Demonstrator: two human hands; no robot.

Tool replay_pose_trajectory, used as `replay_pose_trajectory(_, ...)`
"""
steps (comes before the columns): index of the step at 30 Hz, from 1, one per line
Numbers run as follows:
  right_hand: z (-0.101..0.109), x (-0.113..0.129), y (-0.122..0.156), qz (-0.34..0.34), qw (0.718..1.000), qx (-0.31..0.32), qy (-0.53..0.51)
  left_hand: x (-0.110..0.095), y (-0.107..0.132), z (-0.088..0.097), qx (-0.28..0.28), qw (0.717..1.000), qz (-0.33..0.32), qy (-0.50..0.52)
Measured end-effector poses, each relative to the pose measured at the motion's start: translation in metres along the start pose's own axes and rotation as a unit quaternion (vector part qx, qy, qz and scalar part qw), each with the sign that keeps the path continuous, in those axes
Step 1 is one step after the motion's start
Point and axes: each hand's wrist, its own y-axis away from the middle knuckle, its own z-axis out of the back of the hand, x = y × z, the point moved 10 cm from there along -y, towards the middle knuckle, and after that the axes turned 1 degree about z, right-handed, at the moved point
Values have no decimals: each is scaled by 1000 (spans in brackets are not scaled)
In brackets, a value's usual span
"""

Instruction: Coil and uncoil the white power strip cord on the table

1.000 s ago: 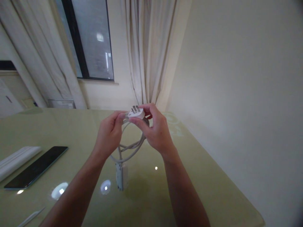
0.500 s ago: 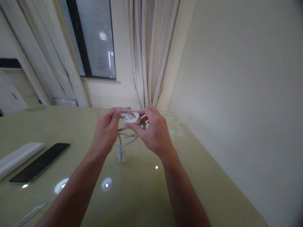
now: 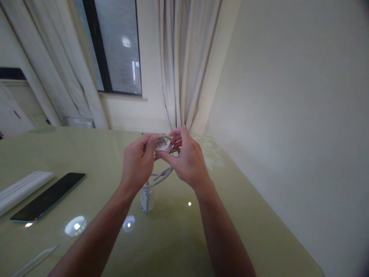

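Observation:
Both hands are raised together over the table (image 3: 178, 238). My right hand (image 3: 186, 161) pinches a white plug (image 3: 163, 144) between thumb and fingers. My left hand (image 3: 138, 161) is closed against the plug's left side, gripping the white cable (image 3: 160, 176) there. The cable loops down below the hands to a small white block (image 3: 146, 198) that rests on end on the table.
A black phone (image 3: 47, 196) lies flat at the left, with a white ribbed bar (image 3: 23, 188) beside it. A thin white strip (image 3: 34, 261) lies near the front left edge. Curtains (image 3: 181, 61), a window (image 3: 118, 46) and a plain wall stand behind.
The hands have drawn closer together around the plug, which has turned so its prongs no longer point up. The cable loops have tightened and the white block has shifted on the table.

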Motion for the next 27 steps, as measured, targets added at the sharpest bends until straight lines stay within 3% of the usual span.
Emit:
replay_pose_trajectory(7,-5,-1,4,-39,998,19,50,-4,10,-2,-29,999,-30,-25)
replay_pose_trajectory(12,-5,4,2,-17,997,-2,79,-27,17,-3,-30,985,-152,-73)
replay_pose_trajectory(18,-9,7,3,-12,992,-9,125,-40,21,-5,-24,962,-240,-130)
replay_pose_trajectory(23,-7,12,4,6,991,-28,130,-34,17,-5,-4,975,-197,-99)
replay_pose_trajectory(27,4,13,3,4,991,-46,127,-4,2,2,9,995,-102,-12)
